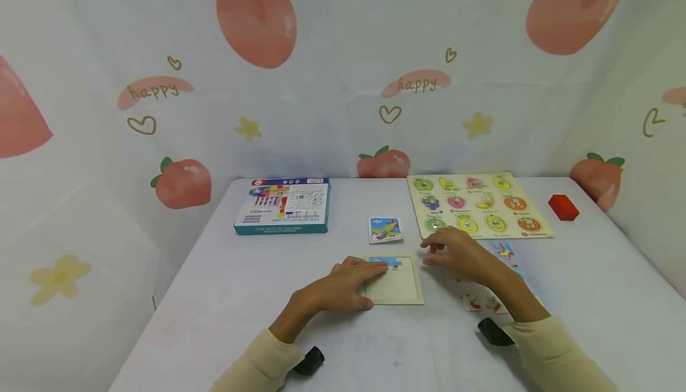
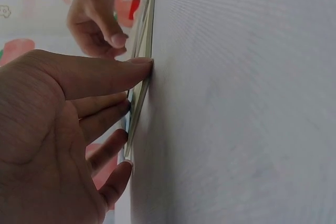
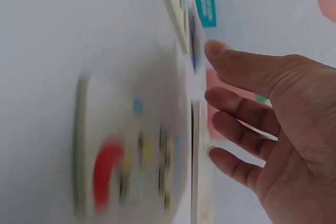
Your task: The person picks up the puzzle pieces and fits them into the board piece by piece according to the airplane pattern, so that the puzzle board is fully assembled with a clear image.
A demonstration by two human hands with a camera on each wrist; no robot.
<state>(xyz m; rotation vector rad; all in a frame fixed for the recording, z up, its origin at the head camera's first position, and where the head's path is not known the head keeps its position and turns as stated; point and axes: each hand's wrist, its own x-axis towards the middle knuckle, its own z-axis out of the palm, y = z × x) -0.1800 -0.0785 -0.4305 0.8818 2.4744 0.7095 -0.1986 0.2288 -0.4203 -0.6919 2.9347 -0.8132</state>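
Observation:
A shallow cream puzzle tray (image 1: 399,288) lies on the white table, with blue puzzle pieces along its top inside edge. My left hand (image 1: 345,285) rests over the tray's left side, its index finger stretched across the blue pieces (image 1: 393,261) and its thumb at the near left corner. In the left wrist view the thumb (image 2: 113,74) touches the tray's edge (image 2: 139,111). Right of the tray hovers my right hand (image 1: 461,255), fingers loosely bent, nothing visible between them. Under the right forearm lie loose picture pieces (image 1: 471,301), partly hidden; they look blurred in the right wrist view.
Beyond the tray is a small picture card (image 1: 384,230) with a yellow aeroplane. A fruit puzzle board (image 1: 471,204) stretches across the back right, near a red block (image 1: 563,207). At the back left sits a bead game box (image 1: 284,207). A printed curtain hangs behind the table.

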